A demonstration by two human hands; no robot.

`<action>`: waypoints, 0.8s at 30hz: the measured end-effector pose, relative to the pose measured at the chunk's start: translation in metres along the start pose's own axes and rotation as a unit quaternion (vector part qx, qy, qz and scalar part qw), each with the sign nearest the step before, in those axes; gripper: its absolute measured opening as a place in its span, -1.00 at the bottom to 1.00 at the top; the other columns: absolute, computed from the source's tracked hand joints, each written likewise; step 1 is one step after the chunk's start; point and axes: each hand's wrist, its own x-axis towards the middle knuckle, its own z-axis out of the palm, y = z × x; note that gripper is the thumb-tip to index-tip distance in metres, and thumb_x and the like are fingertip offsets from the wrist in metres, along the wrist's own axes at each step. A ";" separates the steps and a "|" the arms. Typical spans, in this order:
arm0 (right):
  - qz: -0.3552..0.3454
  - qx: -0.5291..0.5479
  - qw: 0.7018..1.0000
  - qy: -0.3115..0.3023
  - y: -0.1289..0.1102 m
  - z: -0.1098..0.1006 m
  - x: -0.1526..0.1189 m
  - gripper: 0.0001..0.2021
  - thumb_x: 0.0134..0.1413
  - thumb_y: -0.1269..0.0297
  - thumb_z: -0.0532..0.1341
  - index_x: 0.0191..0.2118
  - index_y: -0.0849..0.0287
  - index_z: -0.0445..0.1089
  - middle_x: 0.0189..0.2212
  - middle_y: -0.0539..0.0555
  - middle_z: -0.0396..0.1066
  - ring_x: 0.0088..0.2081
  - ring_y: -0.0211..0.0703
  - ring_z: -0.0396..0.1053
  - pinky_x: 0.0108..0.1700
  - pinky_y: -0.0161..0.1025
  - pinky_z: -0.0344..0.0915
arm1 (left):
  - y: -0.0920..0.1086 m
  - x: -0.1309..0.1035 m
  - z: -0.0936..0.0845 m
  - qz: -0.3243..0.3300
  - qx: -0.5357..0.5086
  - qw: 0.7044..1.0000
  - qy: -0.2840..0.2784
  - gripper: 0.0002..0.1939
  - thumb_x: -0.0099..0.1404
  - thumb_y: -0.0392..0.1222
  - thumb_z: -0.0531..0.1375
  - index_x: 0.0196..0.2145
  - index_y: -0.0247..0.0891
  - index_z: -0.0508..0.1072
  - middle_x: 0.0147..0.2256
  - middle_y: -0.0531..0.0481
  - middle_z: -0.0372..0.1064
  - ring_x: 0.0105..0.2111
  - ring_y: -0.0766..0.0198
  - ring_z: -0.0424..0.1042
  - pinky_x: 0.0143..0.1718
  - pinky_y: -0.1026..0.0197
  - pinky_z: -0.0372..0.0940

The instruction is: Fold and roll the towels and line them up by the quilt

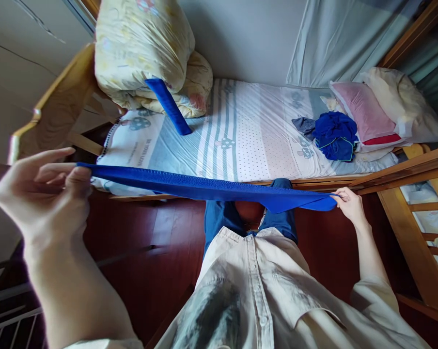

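A long blue towel (204, 188) is stretched between my two hands in front of my body, above my knees. My left hand (55, 194) pinches its left end between thumb and fingers, with the index finger held out. At the far end, my right hand (350, 206) pinches the other corner, where the cloth sags a little. Beyond it, on the bed, lies a narrow, neatly folded blue towel (170, 107), leaning against a quilt. A crumpled heap of blue cloth (335, 133) with light green edging rests on the right side of the bed.
The bed (250, 140) with its patterned sheet runs across in front of me. A bulky yellow quilt (142, 48) is piled at the left. Pillows, one pink (366, 109), sit at the right. Wooden bed rails (408, 169) and a headboard (55, 97) flank both sides.
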 end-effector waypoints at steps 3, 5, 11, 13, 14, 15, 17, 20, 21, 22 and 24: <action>0.002 -0.004 1.000 -0.012 0.010 -0.005 -0.002 -0.68 0.06 -0.07 0.37 -0.35 0.10 0.48 -0.42 0.10 0.61 -0.51 -0.09 0.55 -0.44 -0.20 0.54 | -0.001 -0.007 0.001 0.002 -0.003 1.000 -0.006 -0.48 -0.15 0.22 0.40 -0.36 -0.24 0.51 -0.55 0.09 0.30 -0.59 0.31 0.24 -0.33 -0.06 0.50; -0.016 -0.028 0.999 -0.022 0.016 -0.011 0.000 -0.72 0.08 -0.04 0.36 -0.34 0.10 0.53 -0.43 0.09 0.61 -0.47 -0.04 0.59 -0.34 -0.16 0.58 | -0.001 -0.010 0.003 -0.025 -0.001 1.000 -0.010 -0.54 -0.14 0.17 0.39 -0.41 -0.25 0.51 -0.58 0.06 0.31 -0.64 0.32 0.23 -0.53 0.06 0.42; -0.081 -0.124 0.989 0.010 0.019 -0.019 0.036 -0.83 0.22 0.14 0.24 -0.28 0.08 0.51 -0.33 0.13 0.64 -0.35 -0.02 0.63 -0.19 -0.14 0.57 | -0.009 0.006 0.029 -0.127 -0.033 0.991 0.008 -0.77 -0.04 -0.19 0.38 -0.50 -0.26 0.37 -0.58 0.10 0.30 -0.58 0.27 0.42 -0.49 0.06 0.56; -0.093 -0.143 0.985 0.033 0.013 -0.021 0.056 -0.86 0.24 0.22 0.21 -0.24 0.10 0.50 -0.31 0.15 0.63 -0.34 -0.03 0.62 -0.20 -0.16 0.55 | -0.010 0.016 0.040 -0.148 -0.055 0.987 0.013 -0.80 0.03 -0.30 0.34 -0.49 -0.27 0.34 -0.56 0.11 0.32 -0.53 0.27 0.48 -0.40 0.02 0.61; -0.103 -0.152 0.982 0.049 0.008 -0.022 0.065 -0.87 0.25 0.25 0.19 -0.22 0.11 0.49 -0.29 0.16 0.63 -0.31 -0.03 0.62 -0.18 -0.15 0.55 | -0.011 0.021 0.045 -0.150 -0.064 0.987 0.014 -0.82 0.07 -0.33 0.31 -0.47 -0.28 0.33 -0.54 0.10 0.34 -0.51 0.28 0.51 -0.35 0.01 0.63; -0.114 -0.160 0.978 0.069 0.003 -0.023 0.074 -0.86 0.25 0.27 0.18 -0.21 0.11 0.49 -0.26 0.17 0.63 -0.28 -0.01 0.63 -0.14 -0.15 0.54 | -0.012 0.025 0.048 -0.148 -0.071 0.986 0.015 -0.84 0.11 -0.36 0.28 -0.45 -0.28 0.33 -0.53 0.10 0.36 -0.49 0.29 0.52 -0.31 0.02 0.63; -0.136 -0.178 0.969 0.104 -0.008 -0.027 0.088 -0.85 0.26 0.30 0.17 -0.20 0.12 0.50 -0.20 0.20 0.64 -0.20 0.01 0.63 -0.06 -0.12 0.53 | -0.013 0.032 0.052 -0.142 -0.080 0.986 0.021 -0.87 0.17 -0.39 0.24 -0.43 -0.29 0.33 -0.53 0.12 0.37 -0.48 0.35 0.52 -0.25 0.04 0.64; -0.147 -0.201 0.960 0.131 -0.024 -0.033 0.100 -0.83 0.28 0.32 0.17 -0.19 0.15 0.53 -0.13 0.25 0.63 -0.14 0.01 0.60 0.02 -0.14 0.49 | -0.015 0.036 0.052 -0.135 -0.083 0.987 0.038 -0.86 0.20 -0.42 0.22 -0.43 -0.29 0.31 -0.55 0.16 0.33 -0.51 0.41 0.47 -0.17 0.04 0.63; -0.147 -0.206 0.958 0.134 -0.028 -0.035 0.101 -0.82 0.29 0.33 0.17 -0.18 0.17 0.54 -0.12 0.27 0.63 -0.13 0.00 0.59 0.03 -0.16 0.48 | -0.016 0.036 0.050 -0.133 -0.083 0.987 0.040 -0.85 0.20 -0.42 0.22 -0.43 -0.29 0.31 -0.55 0.17 0.33 -0.51 0.42 0.46 -0.14 0.02 0.63; -0.148 -0.209 0.957 0.135 -0.030 -0.037 0.100 -0.81 0.29 0.33 0.17 -0.18 0.18 0.55 -0.12 0.30 0.62 -0.13 -0.01 0.59 0.02 -0.18 0.47 | -0.017 0.035 0.048 -0.133 -0.083 0.987 0.043 -0.85 0.19 -0.42 0.23 -0.43 -0.29 0.31 -0.56 0.17 0.32 -0.52 0.42 0.45 -0.12 -0.01 0.62; -0.144 -0.207 0.959 0.128 -0.032 -0.041 0.096 -0.80 0.31 0.33 0.18 -0.19 0.21 0.57 -0.12 0.32 0.62 -0.21 -0.04 0.58 -0.06 -0.21 0.47 | -0.020 0.030 0.041 -0.132 -0.078 0.987 0.040 -0.82 0.17 -0.38 0.28 -0.45 -0.28 0.31 -0.59 0.18 0.30 -0.54 0.41 0.43 -0.10 -0.07 0.62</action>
